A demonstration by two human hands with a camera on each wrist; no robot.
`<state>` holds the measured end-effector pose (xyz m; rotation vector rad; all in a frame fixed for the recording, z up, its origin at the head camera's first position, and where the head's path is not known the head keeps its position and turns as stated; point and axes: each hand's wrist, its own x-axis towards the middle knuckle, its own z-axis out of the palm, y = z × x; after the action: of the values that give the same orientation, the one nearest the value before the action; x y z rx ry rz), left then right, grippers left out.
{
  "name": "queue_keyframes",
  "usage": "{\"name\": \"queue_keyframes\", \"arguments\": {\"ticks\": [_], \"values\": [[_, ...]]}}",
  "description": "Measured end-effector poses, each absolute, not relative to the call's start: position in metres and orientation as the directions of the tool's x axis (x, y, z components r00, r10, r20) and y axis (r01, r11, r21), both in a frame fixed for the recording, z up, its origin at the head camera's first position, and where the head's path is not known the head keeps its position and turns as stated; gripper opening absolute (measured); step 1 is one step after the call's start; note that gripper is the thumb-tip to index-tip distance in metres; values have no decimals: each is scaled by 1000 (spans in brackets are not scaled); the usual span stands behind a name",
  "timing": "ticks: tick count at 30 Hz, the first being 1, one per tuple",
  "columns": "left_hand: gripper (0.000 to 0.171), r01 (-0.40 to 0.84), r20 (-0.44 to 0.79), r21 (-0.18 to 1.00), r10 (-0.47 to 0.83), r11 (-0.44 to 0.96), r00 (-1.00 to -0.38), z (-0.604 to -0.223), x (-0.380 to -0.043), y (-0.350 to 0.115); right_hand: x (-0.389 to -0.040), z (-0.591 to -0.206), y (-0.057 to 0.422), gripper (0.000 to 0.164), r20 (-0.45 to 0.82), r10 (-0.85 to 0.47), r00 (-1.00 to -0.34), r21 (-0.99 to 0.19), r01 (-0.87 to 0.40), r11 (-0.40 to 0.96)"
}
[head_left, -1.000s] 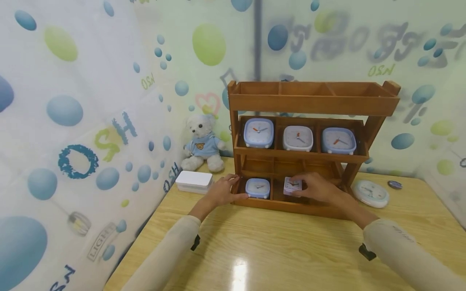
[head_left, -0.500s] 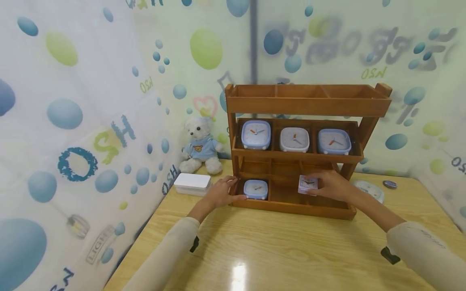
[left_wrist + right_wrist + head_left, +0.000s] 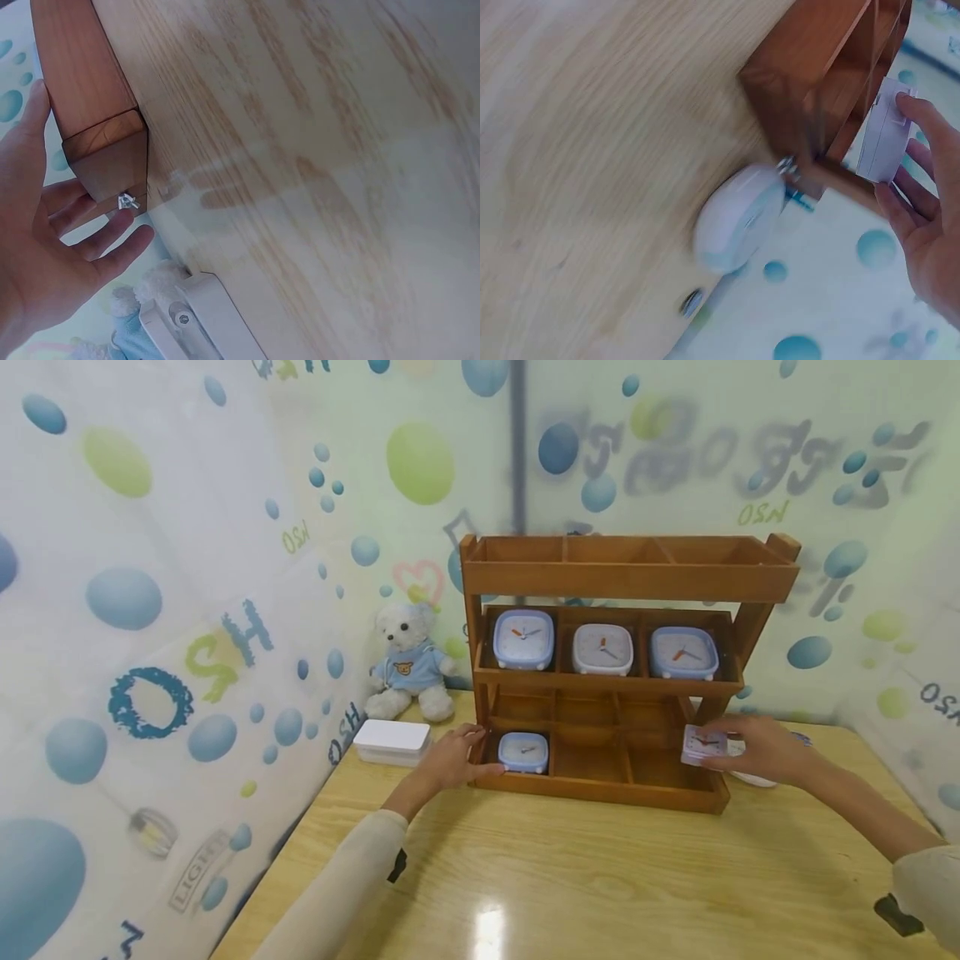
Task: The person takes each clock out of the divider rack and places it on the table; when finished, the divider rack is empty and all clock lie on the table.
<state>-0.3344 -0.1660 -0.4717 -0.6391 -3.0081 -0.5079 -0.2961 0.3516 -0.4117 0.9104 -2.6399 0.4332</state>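
Observation:
My right hand [image 3: 763, 748] pinches a small square pale purple clock [image 3: 702, 746] between thumb and fingers, at the right end of a brown wooden rack [image 3: 600, 787]. In the right wrist view the clock [image 3: 886, 139] shows edge-on, beyond the rack's end. My left hand [image 3: 448, 762] holds the lower left corner of the rack, thumb at the front lip and fingers at the side by a wing nut [image 3: 128, 201]. Beside that thumb, a small blue clock [image 3: 522, 752] stands in the lower left compartment. The middle and right lower compartments hold nothing.
On the middle tier stand a blue clock [image 3: 523, 640], a white clock [image 3: 602, 650] and another blue clock [image 3: 683, 653]. A teddy bear [image 3: 408, 664] sits left, behind a white box [image 3: 392, 742]. Right of the rack lie a rounded white clock [image 3: 739, 220] and a dark oval object [image 3: 692, 302].
My right hand has moved right with the small clock, from the lower middle compartment past the right one to the rack's end. My left hand stays at the rack's corner.

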Motion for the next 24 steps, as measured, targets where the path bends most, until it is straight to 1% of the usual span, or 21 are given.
{"name": "queue_keyframes", "arguments": {"ticks": [3,8,12,16,20,24], "values": [[96,405,96,305,395,862,-914,-472,-335,-166,-293,-416,373,42,414,-530,-740,-144,-628,765],[96,404,93,306,395,862,-914,-472,-335,-166,-290,-418,408,40,412,-452,-791,-131,-542,830],[95,398,90,309,390,864,-916,-470,-335,-166,-291,-422,435,43,401,-407,-821,-131,-491,861],[95,399,86,310,393,863,-916,-469,-334,-166,-289,-429,458,48,333,-334,-882,-190,-410,892],[96,402,81,301,397,865,-914,-468,-333,-166,-285,-435,480,60,224,-242,-944,-187,-286,940],[96,404,77,300,400,864,-913,-467,-333,-166,-280,-440,501,69,132,-165,-977,-190,-188,964]]}}
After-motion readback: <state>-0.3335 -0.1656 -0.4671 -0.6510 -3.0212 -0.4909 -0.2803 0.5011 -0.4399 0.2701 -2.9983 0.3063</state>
